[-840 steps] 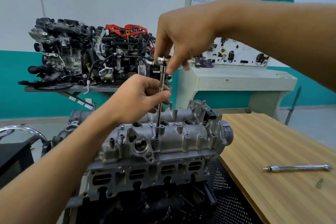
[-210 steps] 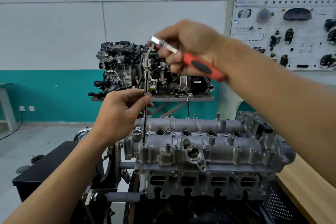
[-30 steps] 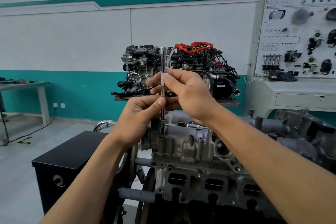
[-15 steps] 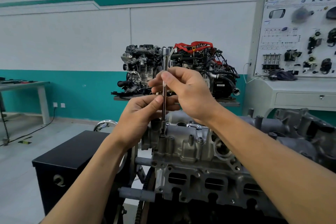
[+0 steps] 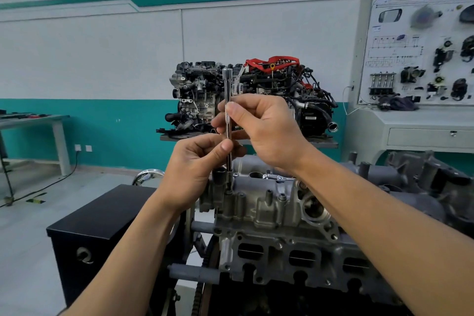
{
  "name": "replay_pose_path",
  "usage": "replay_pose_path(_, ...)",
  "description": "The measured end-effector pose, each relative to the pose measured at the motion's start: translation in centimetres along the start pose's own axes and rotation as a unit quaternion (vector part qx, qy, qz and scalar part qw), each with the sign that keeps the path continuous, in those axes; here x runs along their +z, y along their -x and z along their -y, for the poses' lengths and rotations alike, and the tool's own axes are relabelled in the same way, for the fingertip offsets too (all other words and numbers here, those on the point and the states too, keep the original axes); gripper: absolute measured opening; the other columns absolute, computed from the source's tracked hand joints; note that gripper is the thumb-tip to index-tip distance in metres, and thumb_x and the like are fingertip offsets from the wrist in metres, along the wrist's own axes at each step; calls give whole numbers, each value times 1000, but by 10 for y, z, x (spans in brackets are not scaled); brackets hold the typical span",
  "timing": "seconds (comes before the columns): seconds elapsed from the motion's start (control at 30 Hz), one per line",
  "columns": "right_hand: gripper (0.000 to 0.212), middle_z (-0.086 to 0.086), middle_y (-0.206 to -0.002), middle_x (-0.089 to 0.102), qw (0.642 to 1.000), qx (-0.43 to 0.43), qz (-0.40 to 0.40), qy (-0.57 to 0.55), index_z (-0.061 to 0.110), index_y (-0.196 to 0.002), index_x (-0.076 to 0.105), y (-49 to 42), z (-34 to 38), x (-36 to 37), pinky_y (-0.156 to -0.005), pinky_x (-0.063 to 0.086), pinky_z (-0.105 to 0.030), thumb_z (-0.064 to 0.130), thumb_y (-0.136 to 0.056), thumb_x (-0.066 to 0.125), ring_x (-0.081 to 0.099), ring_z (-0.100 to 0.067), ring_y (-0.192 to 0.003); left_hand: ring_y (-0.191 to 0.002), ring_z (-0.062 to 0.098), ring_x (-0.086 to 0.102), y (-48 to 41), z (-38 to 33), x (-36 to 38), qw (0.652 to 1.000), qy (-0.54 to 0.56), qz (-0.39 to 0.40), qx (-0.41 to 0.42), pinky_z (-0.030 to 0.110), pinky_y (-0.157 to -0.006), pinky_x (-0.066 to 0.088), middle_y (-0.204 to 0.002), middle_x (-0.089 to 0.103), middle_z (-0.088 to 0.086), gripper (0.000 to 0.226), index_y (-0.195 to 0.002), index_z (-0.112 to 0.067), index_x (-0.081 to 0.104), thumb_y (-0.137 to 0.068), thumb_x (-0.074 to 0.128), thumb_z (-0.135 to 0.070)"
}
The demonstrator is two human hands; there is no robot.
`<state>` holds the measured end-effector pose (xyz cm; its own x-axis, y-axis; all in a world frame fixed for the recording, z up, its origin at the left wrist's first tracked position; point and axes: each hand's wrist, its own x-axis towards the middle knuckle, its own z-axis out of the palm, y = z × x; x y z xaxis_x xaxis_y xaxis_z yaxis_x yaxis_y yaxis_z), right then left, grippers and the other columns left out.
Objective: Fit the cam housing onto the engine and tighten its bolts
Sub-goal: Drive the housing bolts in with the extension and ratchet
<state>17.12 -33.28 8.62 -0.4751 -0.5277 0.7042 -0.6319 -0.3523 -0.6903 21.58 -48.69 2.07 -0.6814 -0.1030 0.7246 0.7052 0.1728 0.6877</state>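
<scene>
The engine (image 5: 295,259) is standing in front of the person, and the cam housing (image 5: 259,209) is already sitting on top of it, so I judge the work is at the tightening of the bolts. The right hand (image 5: 266,131) and the left hand (image 5: 195,169) are both hovering above the left end of the housing. There, a long extension bar (image 5: 227,79) is standing upright with its lower tip in a corner boss. The bolt itself is hidden under this tip. No handle is sitting on the top of the bar, so probably the bolt is being turned by hand only. The right fingers (image 5: 232,109) are closing on the knurled upper part of the bar and pinching it. The left fingers (image 5: 226,145) are pinching the bar lower down, I think to steady it.
</scene>
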Motion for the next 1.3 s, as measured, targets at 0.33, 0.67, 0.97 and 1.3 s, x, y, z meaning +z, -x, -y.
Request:
replay_pose_path(0.33, 23, -6, -73, 74, 989, -73, -29, 128, -2, -83, 73, -2, 0, -5, -66, 60, -32, 7, -99, 58, 71, -18, -65, -80, 31, 74, 3, -19, 4, 998, -24, 29, -49, 46, -77, 60, -90, 77, 17, 36, -99, -3, 73, -88, 64, -36)
replay_pose_path(0.67, 18, -2, -75, 73, 996, -74, -24, 32, 0, -93, 69, -64, 27, -19, -62, 60, -28, 5, -100, 54, 69, -13, -65, -65, 30, 76, -56, -56, -6, 998, -69, 12, 4, 35, -55, 61, -89, 77, 8, 18, -99, -29, 78, -89, 65, -37)
replay_pose_path(0.97, 16, -2, -75, 75, 1000, -21, -17, 9, 11, -92, 70, -50, 1, -24, -56, 57, -25, 10, -99, 56, 70, -15, -66, -105, 13, 72, -34, -55, -26, 946, -207, 219, -115, 33, -92, 58, -110, 76, -4, 30, -117, -24, 70, -91, 69, -40)
replay_pose_path(1.3, 14, -3, -86, 76, 1000, -24, -4, -8, 14, -102, 67, -10, -20, -10, -59, 58, -27, 17, -98, 54, 72, -17, -78, -97, 6, 68, 17, -37, -16, 945, -284, 119, -111, 38, -89, 55, -98, 74, -15, 17, -101, -33, 75, -84, 78, -37)
